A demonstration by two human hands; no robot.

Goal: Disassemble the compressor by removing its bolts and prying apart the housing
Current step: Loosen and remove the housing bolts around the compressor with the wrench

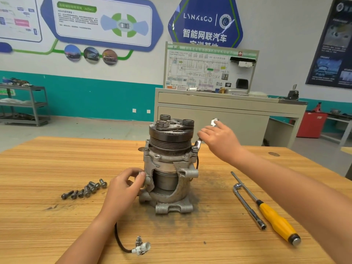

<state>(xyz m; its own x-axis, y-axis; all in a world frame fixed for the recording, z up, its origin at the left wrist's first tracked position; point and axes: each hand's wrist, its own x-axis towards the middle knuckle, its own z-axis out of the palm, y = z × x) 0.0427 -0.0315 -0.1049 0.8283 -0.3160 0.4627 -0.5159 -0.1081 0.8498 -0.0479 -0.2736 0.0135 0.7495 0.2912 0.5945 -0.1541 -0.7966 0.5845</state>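
A grey cutaway compressor [169, 168] stands upright on the wooden table [57, 168], its black pulley on top. My left hand [125, 185] grips the left edge of its housing. My right hand [219, 140] holds a silver wrench [214, 123] at the compressor's upper right; the wrench's lower end [198, 144] sits on a bolt [194, 149] at the top flange. Several removed bolts [85, 189] lie in a row on the table to the left.
A yellow-handled screwdriver [274, 216] and an L-shaped socket wrench [247, 204] lie on the right of the table. The compressor's black cable with a white plug [141, 248] trails to the front. Dark grit surrounds the base. A beige cabinet [219, 111] stands behind the table.
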